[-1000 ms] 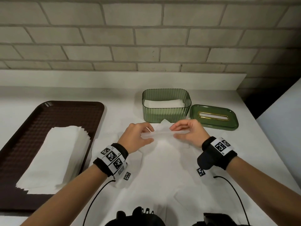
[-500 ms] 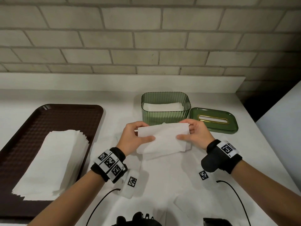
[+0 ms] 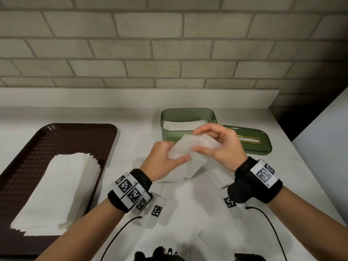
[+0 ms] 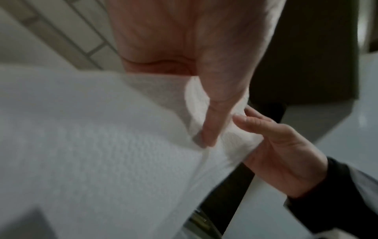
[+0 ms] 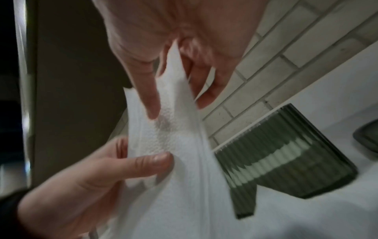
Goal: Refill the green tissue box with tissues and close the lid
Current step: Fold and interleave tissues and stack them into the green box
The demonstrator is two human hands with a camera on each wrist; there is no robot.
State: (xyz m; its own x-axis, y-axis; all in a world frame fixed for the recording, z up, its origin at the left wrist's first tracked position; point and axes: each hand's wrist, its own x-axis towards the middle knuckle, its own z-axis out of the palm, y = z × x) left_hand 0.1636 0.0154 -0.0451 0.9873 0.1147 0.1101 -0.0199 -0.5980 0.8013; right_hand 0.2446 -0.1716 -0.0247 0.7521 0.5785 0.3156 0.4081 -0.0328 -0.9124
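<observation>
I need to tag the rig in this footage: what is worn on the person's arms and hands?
Hands bare, forearms bare, no sleeves. The left hand and right hand each have a black wristband with white panels printed with black square codes. A thin black cable trails from each wrist.

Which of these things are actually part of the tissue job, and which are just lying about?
Part of the job:
green tissue box
lid
tissue held by left hand and right hand
tissue stack on the brown tray

Lying about:
brick wall
black cables
</observation>
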